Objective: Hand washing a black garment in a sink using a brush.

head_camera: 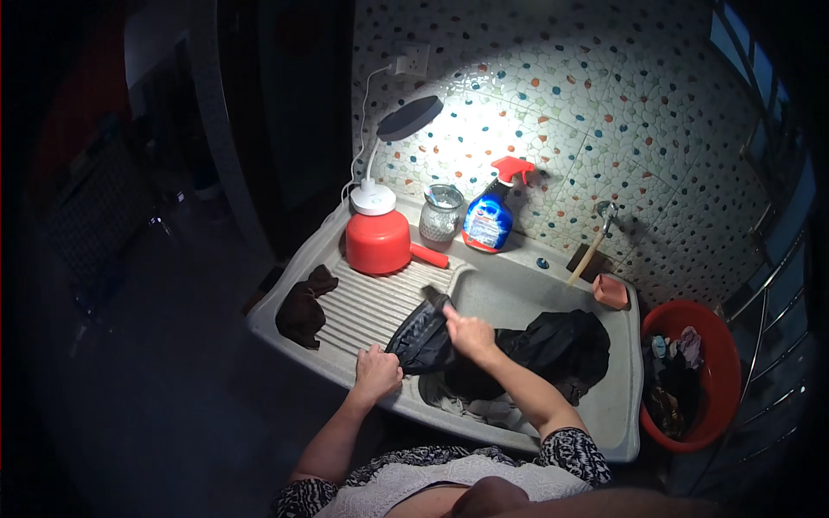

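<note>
A black garment (418,340) is stretched over the inner edge of the ribbed washboard, and its bulk (563,343) slumps into the sink basin. My left hand (379,373) grips its near end at the front rim of the stone-like laundry sink (518,291). Over the garment's far end, my right hand (471,333) is closed on a dark brush-like object (436,296), blurred and partly covered by the fingers. Pale cloth (495,412) lies low in the basin, partly under the black fabric.
A dark brown cloth (304,311) lies on the washboard's left. A red dipper (377,243), upside down, bears a lit lamp (409,119). Behind stand a glass jar (440,217) and spray bottle (488,220). A tap (607,217), soap (610,291) and red clothes bucket (722,382) are right.
</note>
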### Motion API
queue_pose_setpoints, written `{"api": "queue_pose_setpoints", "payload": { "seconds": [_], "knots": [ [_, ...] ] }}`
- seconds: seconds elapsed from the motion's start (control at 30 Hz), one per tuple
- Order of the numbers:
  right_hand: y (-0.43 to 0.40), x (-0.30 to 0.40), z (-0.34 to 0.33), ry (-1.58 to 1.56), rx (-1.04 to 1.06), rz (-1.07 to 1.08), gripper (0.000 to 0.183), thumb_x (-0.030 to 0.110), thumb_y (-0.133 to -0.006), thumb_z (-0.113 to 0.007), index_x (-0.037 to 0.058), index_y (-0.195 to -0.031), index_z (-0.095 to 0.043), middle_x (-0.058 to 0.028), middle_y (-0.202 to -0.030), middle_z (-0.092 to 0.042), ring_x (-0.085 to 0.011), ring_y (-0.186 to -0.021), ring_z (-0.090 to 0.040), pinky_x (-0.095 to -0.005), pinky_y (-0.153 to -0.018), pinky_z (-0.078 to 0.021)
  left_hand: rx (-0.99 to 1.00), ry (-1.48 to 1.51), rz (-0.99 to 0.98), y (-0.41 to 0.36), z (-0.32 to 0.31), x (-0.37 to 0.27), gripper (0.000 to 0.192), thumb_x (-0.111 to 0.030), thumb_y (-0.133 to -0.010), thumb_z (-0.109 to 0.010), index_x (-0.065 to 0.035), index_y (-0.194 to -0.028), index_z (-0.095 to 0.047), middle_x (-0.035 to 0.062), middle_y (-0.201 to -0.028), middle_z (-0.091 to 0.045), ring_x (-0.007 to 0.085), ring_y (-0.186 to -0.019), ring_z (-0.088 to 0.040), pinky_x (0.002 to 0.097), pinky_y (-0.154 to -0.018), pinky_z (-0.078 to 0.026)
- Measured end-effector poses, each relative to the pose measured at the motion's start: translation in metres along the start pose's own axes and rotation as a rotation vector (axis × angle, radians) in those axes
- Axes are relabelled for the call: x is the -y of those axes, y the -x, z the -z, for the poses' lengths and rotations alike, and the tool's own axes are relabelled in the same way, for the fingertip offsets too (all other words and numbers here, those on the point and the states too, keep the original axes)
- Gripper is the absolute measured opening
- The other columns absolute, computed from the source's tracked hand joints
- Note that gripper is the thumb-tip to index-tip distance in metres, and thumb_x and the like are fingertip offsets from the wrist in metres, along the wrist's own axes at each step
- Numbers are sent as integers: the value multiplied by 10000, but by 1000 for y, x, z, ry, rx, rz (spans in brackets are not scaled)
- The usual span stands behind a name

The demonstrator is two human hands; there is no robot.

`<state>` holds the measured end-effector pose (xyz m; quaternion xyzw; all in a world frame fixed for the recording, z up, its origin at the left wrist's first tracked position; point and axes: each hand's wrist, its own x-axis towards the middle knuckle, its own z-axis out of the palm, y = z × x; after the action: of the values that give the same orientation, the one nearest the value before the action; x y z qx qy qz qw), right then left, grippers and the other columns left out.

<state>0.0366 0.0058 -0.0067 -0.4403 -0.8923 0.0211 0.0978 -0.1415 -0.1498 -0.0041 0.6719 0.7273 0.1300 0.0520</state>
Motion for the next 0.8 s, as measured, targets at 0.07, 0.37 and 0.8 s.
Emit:
{"api": "queue_pose_setpoints", "payload": {
  "seconds": [0.07, 0.37, 0.8],
  "knots": [
    [30, 45, 41, -11, 156, 173, 378, 356, -890, -453, 320, -1265, -482, -159, -705, -641, -345, -622, -634, -477, -562, -505, 4, -8, 12, 1, -4, 1, 214, -246, -729, -631, -38, -687, -657, 116, -737, -628, 274, -888, -554, 433, -756, -403],
    [-11, -32, -28, -12, -55, -126, 439, 417, -887, -458, 322, -1315, -431, -177, -692, -641, -344, -639, -645, -489, -557, -507, 11, 2, -19, -1, 1, 0, 243, -253, -747, -618, -18, -702, -660, 140, -709, -632, 294, -861, -582, 442, -762, -420],
    [11, 27, -5, -1555, 238, -677, 95, 81, -813, -574, 55, -734, -528, -25, -634, -562, -87, -452, -511, -224, -347, -421, 26, 289, 162, -120, -11, 32, 220, -159, -760, -520, 2, -787, -668, 245, -845, -626, 384, -853, -611, 464, -780, -473]
  ]
}}
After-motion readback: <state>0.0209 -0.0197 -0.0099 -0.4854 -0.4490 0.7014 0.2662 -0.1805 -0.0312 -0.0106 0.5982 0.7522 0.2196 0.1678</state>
